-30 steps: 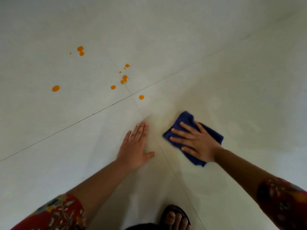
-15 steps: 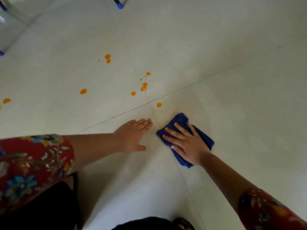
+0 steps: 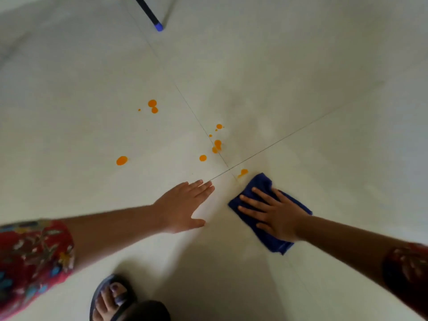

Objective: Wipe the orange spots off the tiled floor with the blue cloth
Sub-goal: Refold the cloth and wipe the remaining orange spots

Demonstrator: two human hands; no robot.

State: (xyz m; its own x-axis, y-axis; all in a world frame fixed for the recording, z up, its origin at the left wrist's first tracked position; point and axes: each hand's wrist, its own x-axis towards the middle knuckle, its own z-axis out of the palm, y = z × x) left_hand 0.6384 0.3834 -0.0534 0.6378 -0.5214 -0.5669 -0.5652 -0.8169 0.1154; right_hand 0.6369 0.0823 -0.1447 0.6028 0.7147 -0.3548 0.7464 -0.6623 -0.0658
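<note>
Head view: your right hand [image 3: 276, 213] lies flat, fingers spread, pressing the folded blue cloth [image 3: 257, 184] just short of the nearest orange spot [image 3: 243, 172]. Left hand [image 3: 185, 205] open on the tiled floor [image 3: 324, 89] beside the cloth. Cloth likely soft, light; press through the palm.

no text, label, brand, number or sign can be read anywhere.
</note>
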